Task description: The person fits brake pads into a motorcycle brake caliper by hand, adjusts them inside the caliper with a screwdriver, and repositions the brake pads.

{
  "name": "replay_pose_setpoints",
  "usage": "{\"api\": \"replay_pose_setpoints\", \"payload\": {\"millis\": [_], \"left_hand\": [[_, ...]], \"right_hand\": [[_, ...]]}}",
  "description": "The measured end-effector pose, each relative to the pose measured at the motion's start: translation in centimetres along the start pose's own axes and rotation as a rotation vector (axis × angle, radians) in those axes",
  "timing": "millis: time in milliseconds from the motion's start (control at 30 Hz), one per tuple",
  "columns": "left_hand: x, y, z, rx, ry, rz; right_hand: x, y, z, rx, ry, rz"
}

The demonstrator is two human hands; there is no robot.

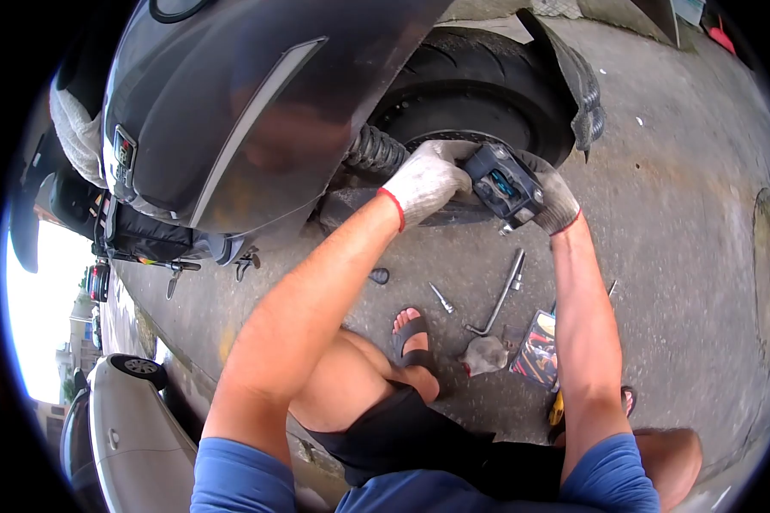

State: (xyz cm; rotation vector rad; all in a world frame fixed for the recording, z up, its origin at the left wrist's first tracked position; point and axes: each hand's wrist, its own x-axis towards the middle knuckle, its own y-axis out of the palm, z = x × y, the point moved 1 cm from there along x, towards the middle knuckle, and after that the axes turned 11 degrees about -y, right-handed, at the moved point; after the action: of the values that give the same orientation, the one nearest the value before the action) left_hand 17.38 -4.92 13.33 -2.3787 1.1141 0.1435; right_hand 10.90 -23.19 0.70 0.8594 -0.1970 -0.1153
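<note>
My left hand [432,179], in a white work glove with a red cuff, grips the left side of a black brake caliper [506,184]. On its other side my right hand [556,198], in a greyish glove, holds the same part, with its fingers largely hidden behind it. The caliper's opening faces me and shows blue-green pieces inside. Just behind it is the motorcycle's wheel with a black tyre [479,56]. A coil spring [378,152] lies left of my left hand, beside the dark body panel [291,111].
On the concrete ground [684,256] lie an L-shaped wrench [496,301], a small pointed tool [441,297], a crumpled glove [486,355] and a colourful packet [539,349]. A dark rounded object [379,275] is further left. A light-coloured car [128,436] stands at lower left.
</note>
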Motion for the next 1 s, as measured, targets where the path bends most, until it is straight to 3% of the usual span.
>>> {"api": "replay_pose_setpoints", "payload": {"millis": [233,500,667,833,967,1000], "left_hand": [[0.1,-0.2,0.2,0.036,-0.005,0.008],[-0.4,0.0,-0.5,0.020,-0.005,-0.016],[0.1,0.0,0.2,-0.035,-0.036,0.024],[0.2,0.3,0.0,-0.053,-0.019,0.036],[-0.1,0.6,-0.4,-0.002,-0.014,-0.012],[0.1,0.6,-0.4,0.040,0.000,-0.003]], "right_hand": [[0.2,0.0,-0.1,-0.003,-0.022,-0.075],[0.4,-0.3,0.0,-0.040,-0.036,-0.003],[-0.9,1.0,0.0,0.047,0.014,-0.122],[-1.0,-0.9,-1.2,0.134,0.049,-0.012],[-0.8,-1.1,-1.8,0.212,0.038,-0.050],[-0.8,-0.7,-2.2,0.131,0.003,-0.159]]}}
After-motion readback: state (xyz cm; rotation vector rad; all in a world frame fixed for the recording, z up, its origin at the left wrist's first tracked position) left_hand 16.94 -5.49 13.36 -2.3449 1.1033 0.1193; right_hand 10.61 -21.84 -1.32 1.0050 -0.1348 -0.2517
